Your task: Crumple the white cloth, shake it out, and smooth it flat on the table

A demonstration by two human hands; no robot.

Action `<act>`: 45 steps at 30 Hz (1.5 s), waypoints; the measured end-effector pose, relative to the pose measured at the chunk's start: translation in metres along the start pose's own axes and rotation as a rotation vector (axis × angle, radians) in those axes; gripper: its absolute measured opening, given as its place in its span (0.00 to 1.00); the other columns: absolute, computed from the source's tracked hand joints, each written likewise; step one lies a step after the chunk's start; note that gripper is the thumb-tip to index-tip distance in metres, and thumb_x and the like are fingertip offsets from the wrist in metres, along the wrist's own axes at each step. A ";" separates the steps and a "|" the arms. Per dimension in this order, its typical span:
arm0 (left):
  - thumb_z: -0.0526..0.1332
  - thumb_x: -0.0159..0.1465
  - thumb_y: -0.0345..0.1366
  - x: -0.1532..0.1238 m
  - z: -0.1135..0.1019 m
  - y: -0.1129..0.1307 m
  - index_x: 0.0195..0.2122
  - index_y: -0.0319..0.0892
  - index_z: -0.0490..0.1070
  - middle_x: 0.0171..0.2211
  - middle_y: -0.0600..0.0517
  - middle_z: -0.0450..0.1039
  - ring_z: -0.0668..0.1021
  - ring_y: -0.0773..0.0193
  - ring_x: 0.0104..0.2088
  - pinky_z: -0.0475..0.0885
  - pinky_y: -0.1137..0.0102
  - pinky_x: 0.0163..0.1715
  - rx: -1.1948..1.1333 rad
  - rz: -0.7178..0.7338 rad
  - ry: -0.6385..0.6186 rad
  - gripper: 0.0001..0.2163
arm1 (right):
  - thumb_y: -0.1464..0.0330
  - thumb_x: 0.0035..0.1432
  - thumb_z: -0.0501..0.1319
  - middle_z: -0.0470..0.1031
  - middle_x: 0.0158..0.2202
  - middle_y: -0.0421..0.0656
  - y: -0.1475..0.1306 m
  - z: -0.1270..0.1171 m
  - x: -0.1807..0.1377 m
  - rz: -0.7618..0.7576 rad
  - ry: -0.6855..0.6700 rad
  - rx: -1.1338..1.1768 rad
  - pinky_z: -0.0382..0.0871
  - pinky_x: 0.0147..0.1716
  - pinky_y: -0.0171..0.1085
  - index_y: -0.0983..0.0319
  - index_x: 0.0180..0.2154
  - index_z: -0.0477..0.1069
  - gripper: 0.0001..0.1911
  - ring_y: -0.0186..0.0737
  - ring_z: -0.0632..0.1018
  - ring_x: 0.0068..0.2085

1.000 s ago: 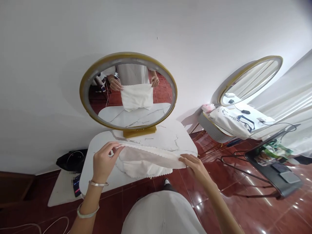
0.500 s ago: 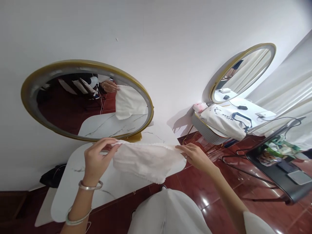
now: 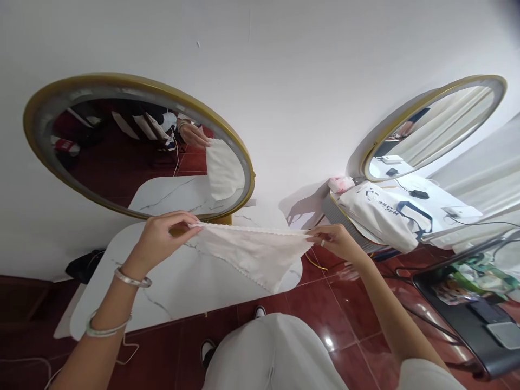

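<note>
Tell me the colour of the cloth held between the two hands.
White cloth with a scalloped edge, clearest in the head view.

Two bangles on left wrist (image 3: 130, 279), ring on right hand (image 3: 339, 242), white clothing.

The marble tabletop (image 3: 170, 281) lies bare (round mirror (image 3: 134, 146) blocks its back).

Head view. The left hand (image 3: 162, 238) and right hand (image 3: 337, 241) are pinching opposite top corners of a white cloth (image 3: 254, 254), which is hanging stretched between them above a white marble-patterned table (image 3: 162, 292). A gold-rimmed oval mirror (image 3: 134, 149) is standing at the table's back, reflecting the cloth. A second mirror (image 3: 430, 127) and a white printed bag (image 3: 385, 211) are sitting well apart to the right.
</note>
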State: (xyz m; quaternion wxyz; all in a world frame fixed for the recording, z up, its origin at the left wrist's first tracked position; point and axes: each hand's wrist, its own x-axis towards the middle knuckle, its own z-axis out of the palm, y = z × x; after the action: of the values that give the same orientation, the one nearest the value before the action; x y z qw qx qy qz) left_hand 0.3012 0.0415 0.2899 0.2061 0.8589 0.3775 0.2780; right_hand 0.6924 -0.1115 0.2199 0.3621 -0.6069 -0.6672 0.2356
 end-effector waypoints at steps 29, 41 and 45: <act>0.55 0.63 0.41 -0.038 0.001 0.014 0.25 0.46 0.72 0.37 0.53 0.76 0.76 0.66 0.32 0.71 0.72 0.38 -0.066 -0.153 -0.419 0.12 | 0.56 0.56 0.65 0.81 0.37 0.43 -0.023 -0.033 -0.029 0.208 0.160 -0.075 0.75 0.30 0.34 0.57 0.42 0.78 0.16 0.40 0.80 0.33; 0.49 0.61 0.24 0.018 0.195 -0.076 0.51 0.34 0.73 0.57 0.38 0.67 0.74 0.51 0.54 0.72 0.60 0.51 0.391 -0.392 -0.154 0.20 | 0.63 0.59 0.58 0.80 0.37 0.51 0.125 0.095 0.117 0.344 0.054 -0.077 0.77 0.36 0.41 0.67 0.43 0.73 0.15 0.44 0.82 0.36; 0.48 0.66 0.29 -0.022 0.243 -0.069 0.60 0.34 0.64 0.65 0.37 0.56 0.61 0.48 0.65 0.67 0.56 0.58 0.450 -0.304 -0.049 0.22 | 0.63 0.61 0.58 0.63 0.61 0.57 0.122 0.147 0.082 0.237 0.094 -0.171 0.64 0.58 0.54 0.63 0.58 0.64 0.25 0.53 0.66 0.62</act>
State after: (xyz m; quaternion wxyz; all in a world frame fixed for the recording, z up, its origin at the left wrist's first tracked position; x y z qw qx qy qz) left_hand 0.4061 0.0335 0.0586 0.0588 0.8230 0.5494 0.1321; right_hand 0.6575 0.0063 0.0522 0.3095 -0.7204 -0.5908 0.1901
